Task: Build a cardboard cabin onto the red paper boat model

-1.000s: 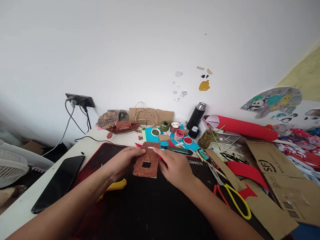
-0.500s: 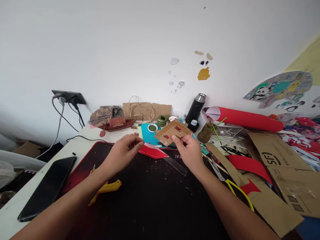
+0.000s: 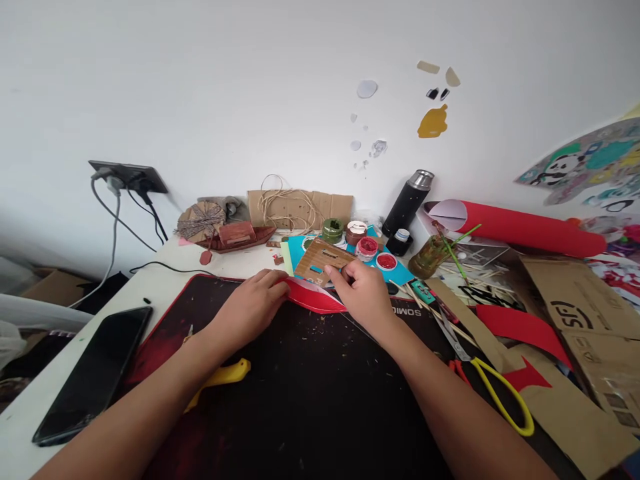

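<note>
My right hand [image 3: 367, 297] pinches a brown cardboard piece [image 3: 320, 260] with small cut-out slots and holds it low over the far edge of the black desk mat [image 3: 310, 393]. My left hand [image 3: 253, 307] rests on the mat with its fingertips on the left end of a curved red paper piece [image 3: 317, 300]. The red piece lies between both hands, partly under the right one. Whether the left fingers pinch it or only press on it is unclear.
A yellow utility knife [image 3: 220, 380] lies by my left forearm, a black phone [image 3: 93, 370] at the left. Paint pots [image 3: 367, 247], a black flask [image 3: 409, 200], a red paper roll [image 3: 520, 230], yellow-handled scissors [image 3: 500, 400] and cardboard sheets [image 3: 575, 313] crowd the back and right.
The cardboard piece went from flat on the mat under both hands to lifted in my right hand, then lowered toward the back. My left hand moved onto the red paper.
</note>
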Action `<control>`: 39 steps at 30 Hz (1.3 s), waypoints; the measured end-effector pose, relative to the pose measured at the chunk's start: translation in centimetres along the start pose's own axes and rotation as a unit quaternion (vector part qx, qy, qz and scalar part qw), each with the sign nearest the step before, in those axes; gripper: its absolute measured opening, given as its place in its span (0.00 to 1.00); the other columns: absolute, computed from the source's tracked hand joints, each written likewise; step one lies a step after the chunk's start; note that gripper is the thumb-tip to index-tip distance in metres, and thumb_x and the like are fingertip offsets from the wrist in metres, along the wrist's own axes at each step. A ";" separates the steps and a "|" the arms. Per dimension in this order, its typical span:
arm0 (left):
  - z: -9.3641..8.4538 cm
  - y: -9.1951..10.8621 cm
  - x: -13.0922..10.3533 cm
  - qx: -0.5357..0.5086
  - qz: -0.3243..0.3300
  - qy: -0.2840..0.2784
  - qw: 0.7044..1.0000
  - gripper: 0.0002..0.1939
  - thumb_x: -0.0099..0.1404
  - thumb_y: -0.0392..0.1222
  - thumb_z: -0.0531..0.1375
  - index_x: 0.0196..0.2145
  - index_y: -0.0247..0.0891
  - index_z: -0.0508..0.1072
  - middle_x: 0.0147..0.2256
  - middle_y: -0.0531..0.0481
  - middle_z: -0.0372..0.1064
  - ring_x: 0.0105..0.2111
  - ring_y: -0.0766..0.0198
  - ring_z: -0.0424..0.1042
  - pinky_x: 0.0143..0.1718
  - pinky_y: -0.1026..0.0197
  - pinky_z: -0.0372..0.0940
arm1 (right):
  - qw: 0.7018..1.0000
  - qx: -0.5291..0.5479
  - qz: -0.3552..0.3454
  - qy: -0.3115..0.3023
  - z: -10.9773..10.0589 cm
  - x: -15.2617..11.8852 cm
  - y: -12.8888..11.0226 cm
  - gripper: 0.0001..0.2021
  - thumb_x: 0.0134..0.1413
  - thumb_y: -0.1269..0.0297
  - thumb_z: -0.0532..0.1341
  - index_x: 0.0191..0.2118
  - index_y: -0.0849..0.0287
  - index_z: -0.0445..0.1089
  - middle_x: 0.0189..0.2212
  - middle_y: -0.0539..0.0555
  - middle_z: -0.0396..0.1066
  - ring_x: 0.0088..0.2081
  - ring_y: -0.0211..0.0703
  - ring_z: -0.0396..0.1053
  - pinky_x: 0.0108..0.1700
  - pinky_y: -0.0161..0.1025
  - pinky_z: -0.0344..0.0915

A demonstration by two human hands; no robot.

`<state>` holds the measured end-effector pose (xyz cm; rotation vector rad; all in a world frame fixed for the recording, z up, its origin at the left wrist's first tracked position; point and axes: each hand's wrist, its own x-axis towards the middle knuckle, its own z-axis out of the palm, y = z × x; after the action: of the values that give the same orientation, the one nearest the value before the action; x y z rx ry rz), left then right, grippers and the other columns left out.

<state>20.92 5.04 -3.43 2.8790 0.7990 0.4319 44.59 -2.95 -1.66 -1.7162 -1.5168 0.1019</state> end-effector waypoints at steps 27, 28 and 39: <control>0.7 1.0 -0.8 -0.007 0.063 0.008 0.998 0.13 0.73 0.28 0.54 0.40 0.37 0.78 0.41 0.41 0.76 0.44 0.50 0.73 0.49 0.49 0.72 | 0.993 -0.060 -0.022 -0.101 -0.3 0.4 -0.4 0.16 0.69 0.58 0.63 0.28 0.55 0.65 0.22 0.47 0.65 0.24 0.40 0.61 0.28 0.38 0.49; 0.8 0.9 -0.8 -0.011 0.064 0.009 0.998 0.13 0.72 0.28 0.54 0.40 0.38 0.78 0.42 0.41 0.76 0.45 0.51 0.73 0.49 0.49 0.72 | 0.992 -0.061 -0.018 -0.106 -0.4 0.3 -0.4 0.16 0.68 0.58 0.63 0.28 0.55 0.65 0.21 0.46 0.65 0.24 0.40 0.60 0.28 0.38 0.49; 0.1 1.2 -0.8 -0.013 0.088 -0.012 0.996 0.15 0.71 0.27 0.54 0.42 0.37 0.79 0.44 0.39 0.76 0.47 0.48 0.73 0.51 0.48 0.72 | 0.987 -0.088 -0.019 -0.134 -0.4 0.2 -0.4 0.16 0.70 0.60 0.64 0.28 0.56 0.65 0.22 0.48 0.68 0.25 0.42 0.64 0.28 0.38 0.48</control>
<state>20.89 3.61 -3.48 2.9347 0.5347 0.4213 44.58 -3.00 -1.09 -1.8697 -1.7984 0.1910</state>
